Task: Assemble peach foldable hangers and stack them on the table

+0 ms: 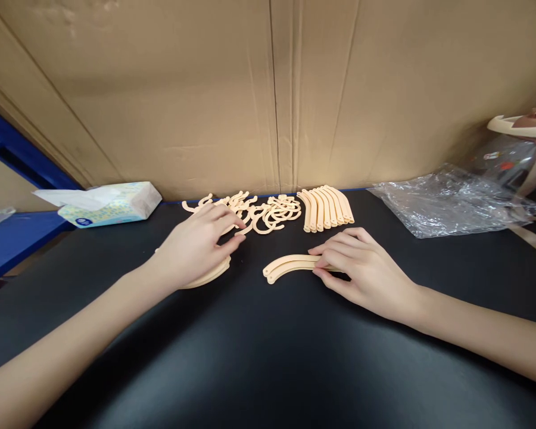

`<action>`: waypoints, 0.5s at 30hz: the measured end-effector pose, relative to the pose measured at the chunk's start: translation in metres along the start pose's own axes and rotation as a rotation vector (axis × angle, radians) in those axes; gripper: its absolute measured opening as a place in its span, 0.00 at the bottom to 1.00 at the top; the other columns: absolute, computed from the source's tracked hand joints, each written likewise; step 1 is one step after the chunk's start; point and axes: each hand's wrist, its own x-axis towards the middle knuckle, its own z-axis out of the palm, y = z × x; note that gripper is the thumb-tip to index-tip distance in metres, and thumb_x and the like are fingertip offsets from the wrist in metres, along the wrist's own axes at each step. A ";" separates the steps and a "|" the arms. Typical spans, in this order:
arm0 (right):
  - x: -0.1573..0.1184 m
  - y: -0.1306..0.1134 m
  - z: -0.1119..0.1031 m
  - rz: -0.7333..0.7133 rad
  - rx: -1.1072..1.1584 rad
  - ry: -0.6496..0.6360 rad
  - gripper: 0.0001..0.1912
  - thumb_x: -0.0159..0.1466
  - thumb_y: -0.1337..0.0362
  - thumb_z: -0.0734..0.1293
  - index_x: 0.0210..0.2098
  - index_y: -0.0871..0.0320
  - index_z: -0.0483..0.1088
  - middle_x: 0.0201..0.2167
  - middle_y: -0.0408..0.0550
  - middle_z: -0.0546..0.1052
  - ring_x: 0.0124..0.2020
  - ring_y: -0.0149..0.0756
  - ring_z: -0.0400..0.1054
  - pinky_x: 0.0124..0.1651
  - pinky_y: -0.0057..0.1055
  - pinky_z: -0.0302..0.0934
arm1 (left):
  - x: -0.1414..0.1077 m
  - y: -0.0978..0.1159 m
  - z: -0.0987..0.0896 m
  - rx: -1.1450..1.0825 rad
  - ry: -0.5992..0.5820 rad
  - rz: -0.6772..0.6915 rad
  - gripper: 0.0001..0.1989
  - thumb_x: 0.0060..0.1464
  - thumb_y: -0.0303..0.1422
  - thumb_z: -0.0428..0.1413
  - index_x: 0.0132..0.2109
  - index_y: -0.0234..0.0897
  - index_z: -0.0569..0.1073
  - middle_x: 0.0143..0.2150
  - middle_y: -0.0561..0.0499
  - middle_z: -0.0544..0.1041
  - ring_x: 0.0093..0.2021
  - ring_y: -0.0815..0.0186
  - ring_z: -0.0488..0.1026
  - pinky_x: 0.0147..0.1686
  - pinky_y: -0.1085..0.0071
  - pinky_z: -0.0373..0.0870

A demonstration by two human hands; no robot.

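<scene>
My right hand [360, 268] has its fingers closed on the right end of two curved beige strips [290, 264], which lie side by side with their holed ends to the left. My left hand [205, 241] hovers with thumb and fingers apart near a heap of small beige hooks [272, 215]. Partly hidden beneath the left hand are more curved beige pieces [212, 275]. A row of several curved beige strips [325, 208] stands behind the right hand, right of the hooks.
A tissue pack [111, 204] lies at the back left of the black table [250, 357]. Crumpled clear plastic [446, 202] covers the back right. Cardboard [205, 95] rises behind the table. A blue frame [22, 155] is at the left.
</scene>
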 end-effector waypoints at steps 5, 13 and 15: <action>0.000 0.000 -0.001 0.008 0.031 0.012 0.07 0.64 0.72 0.62 0.30 0.57 0.68 0.35 0.44 0.79 0.38 0.35 0.71 0.47 0.37 0.55 | 0.011 0.015 0.007 0.106 0.054 0.183 0.12 0.64 0.33 0.45 0.42 0.37 0.72 0.42 0.47 0.73 0.46 0.58 0.69 0.46 0.63 0.65; -0.001 0.003 -0.001 -0.005 0.078 0.002 0.07 0.63 0.72 0.63 0.31 0.57 0.68 0.36 0.43 0.79 0.38 0.33 0.71 0.47 0.36 0.55 | 0.035 0.014 0.012 0.130 -0.091 0.214 0.11 0.63 0.35 0.49 0.41 0.37 0.74 0.41 0.48 0.73 0.44 0.59 0.69 0.41 0.65 0.64; -0.002 0.002 -0.001 -0.040 0.088 0.013 0.07 0.64 0.72 0.63 0.31 0.57 0.68 0.36 0.43 0.79 0.37 0.33 0.70 0.47 0.35 0.56 | 0.036 0.015 0.012 0.127 -0.101 0.210 0.12 0.64 0.35 0.48 0.41 0.37 0.75 0.40 0.49 0.74 0.44 0.60 0.70 0.41 0.66 0.64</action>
